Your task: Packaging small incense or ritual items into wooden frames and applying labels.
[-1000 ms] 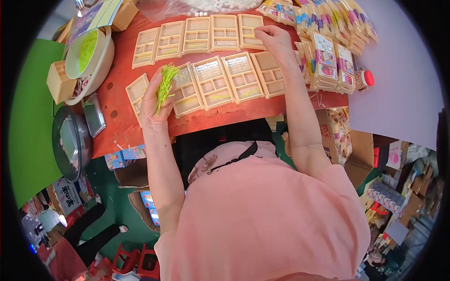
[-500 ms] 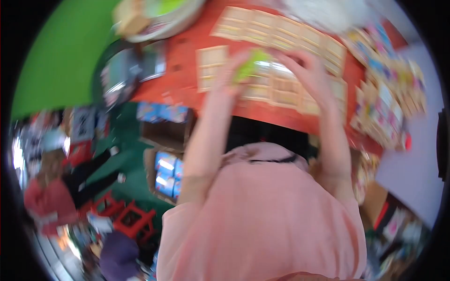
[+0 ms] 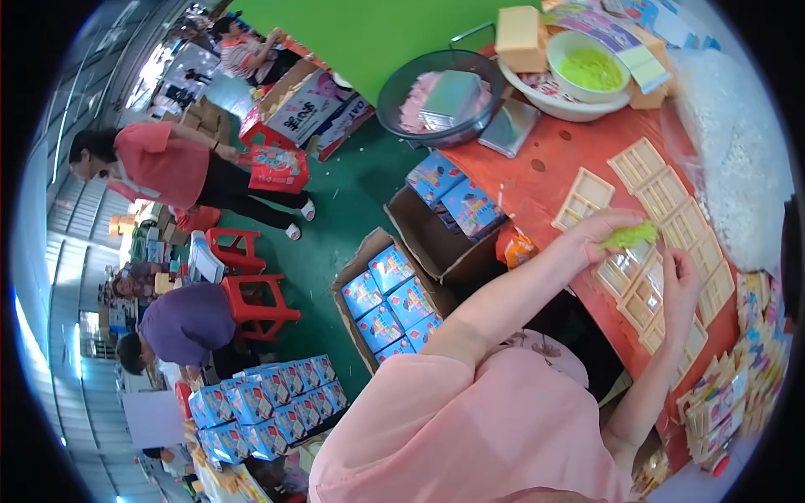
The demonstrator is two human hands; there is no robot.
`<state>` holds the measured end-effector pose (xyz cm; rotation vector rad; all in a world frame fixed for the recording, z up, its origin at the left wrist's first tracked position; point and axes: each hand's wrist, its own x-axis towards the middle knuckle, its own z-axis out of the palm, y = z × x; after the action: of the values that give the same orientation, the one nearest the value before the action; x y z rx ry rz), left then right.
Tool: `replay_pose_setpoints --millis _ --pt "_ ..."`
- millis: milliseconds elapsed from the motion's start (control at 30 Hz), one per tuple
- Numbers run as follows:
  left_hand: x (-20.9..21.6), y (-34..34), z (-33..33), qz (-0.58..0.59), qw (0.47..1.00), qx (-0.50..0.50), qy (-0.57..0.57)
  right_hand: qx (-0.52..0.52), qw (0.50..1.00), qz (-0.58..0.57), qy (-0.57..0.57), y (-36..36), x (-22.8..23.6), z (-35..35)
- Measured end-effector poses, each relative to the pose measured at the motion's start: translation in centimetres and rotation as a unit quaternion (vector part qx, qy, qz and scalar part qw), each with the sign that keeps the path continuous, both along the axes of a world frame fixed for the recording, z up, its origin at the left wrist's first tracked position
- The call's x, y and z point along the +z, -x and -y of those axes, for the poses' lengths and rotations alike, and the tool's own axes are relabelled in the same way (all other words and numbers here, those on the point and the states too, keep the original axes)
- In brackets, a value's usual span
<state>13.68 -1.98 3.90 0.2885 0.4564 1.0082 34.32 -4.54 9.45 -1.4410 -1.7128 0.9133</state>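
Note:
My left hand is closed around a bunch of small lime-green pieces, above the red-covered table. Close by on the right, my right hand has its fingers pinched together over the trays; what they hold, if anything, is too small to make out. Beneath both hands lie rows of shallow pale wooden trays divided into compartments. A single wooden tray sits apart, just beyond my left hand. More of the green pieces fill a white bowl at the far side of the table.
Beside the bowl stand a dark round basin and a pale block. A large clear bag and stacked packs line the right. Left are cartons of blue boxes, red stools and two people.
My view has swung left, bringing more floor and people into sight. My right hand's fingers have drawn together; the green bunch stays with my left hand.

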Motion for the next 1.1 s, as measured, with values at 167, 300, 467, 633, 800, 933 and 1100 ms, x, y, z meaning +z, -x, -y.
replay_pose_setpoints --millis 167,300,467,633,800,933,1100 --pt "0.3 0.9 -0.3 0.019 0.987 0.1 0.12 -0.056 0.983 0.141 -0.104 -5.2 0.7 -1.4" --pt "-0.8 3.3 -0.7 0.007 0.996 0.038 0.074 -0.176 0.955 0.216 -0.101 -13.3 -0.9 -1.5" --pt "-1.3 0.9 -0.4 0.095 0.994 -0.043 0.034 -0.214 0.91 0.348 -0.069 -17.3 -1.7 1.2" --pt "-1.3 -0.5 -0.6 0.075 0.996 -0.044 0.027 -0.226 0.91 0.347 -0.032 -15.3 -2.1 1.0" --pt "-0.9 1.1 -1.0 0.073 0.992 -0.094 0.027 -0.152 0.985 0.033 -0.075 -9.5 -1.3 -0.2" --pt "-1.1 -2.7 0.4 0.009 0.994 0.046 0.095 -0.018 0.997 -0.07 0.031 -3.2 0.5 1.1" --pt "0.2 -3.2 0.2 0.015 0.999 0.0 0.05 -0.047 0.994 -0.084 0.048 -1.6 -2.1 1.0"
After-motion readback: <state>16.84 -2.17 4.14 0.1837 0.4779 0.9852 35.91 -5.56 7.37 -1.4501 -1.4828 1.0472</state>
